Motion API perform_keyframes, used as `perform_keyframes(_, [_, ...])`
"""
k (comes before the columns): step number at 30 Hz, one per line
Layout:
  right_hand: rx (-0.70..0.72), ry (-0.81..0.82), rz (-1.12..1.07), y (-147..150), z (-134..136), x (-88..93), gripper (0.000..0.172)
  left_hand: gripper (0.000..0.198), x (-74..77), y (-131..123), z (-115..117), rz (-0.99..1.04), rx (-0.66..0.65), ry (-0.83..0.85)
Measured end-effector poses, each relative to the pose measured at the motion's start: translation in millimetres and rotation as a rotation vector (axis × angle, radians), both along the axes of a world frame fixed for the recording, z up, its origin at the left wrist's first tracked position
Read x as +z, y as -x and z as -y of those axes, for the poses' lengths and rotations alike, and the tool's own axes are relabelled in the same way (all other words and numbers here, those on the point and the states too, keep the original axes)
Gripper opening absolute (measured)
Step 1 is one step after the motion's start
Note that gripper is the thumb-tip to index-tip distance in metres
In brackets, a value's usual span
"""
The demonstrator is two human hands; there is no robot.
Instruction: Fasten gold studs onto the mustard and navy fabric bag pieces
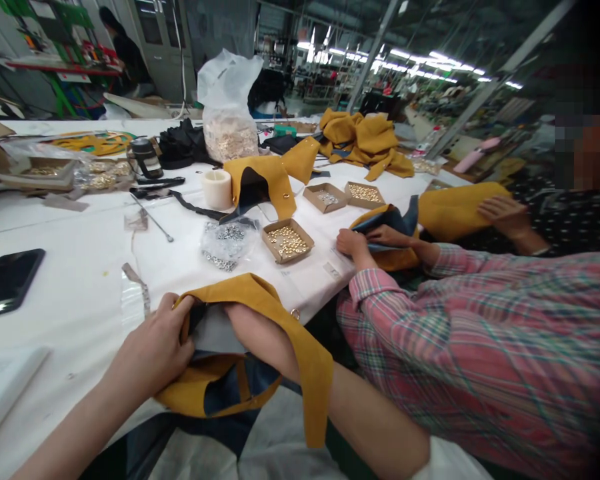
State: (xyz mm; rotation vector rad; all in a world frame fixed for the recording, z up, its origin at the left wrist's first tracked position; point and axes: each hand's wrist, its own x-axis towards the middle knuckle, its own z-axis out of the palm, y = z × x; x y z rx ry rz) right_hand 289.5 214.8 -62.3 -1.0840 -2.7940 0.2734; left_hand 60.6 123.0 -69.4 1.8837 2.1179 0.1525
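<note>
My left hand [163, 343] is closed on the edge of a mustard-yellow bag [260, 290] with dark blue lining, at the near edge of the table. The bag looks like soft leather or a similar sheet material, with a strap-like flap and a small gold ring. My right hand [240, 323] reaches in under the yellow strip, which crosses over the forearm; its fingers are hidden behind the material. Just beyond the bag are a cardboard tray [287, 241] of gold eyelets and a clear plastic bag [227, 243] of silver ones.
A co-worker's plaid sleeves [395, 300] and hands are close on the right, working on another yellow piece [400, 257]. Further back are a white tape roll [217, 190], a yellow pile [363, 137] and a filled plastic sack [230, 130]. A phone [11, 281] lies left.
</note>
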Motion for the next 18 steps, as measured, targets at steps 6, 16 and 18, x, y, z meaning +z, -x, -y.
perform_keyframes(6, [0.151,0.002,0.160,7,3,18.1,0.035,0.064,-8.4,-5,-8,0.134,0.018,-0.124])
perform_keyframes(16, [0.262,0.119,0.163,16,-13,29.2,0.029,0.044,-19.9,5,-14,0.276,0.009,-0.197])
perform_keyframes(18, [0.263,0.151,0.136,23,-15,27.5,0.030,0.042,-21.2,10,-22,0.313,-0.018,-0.197])
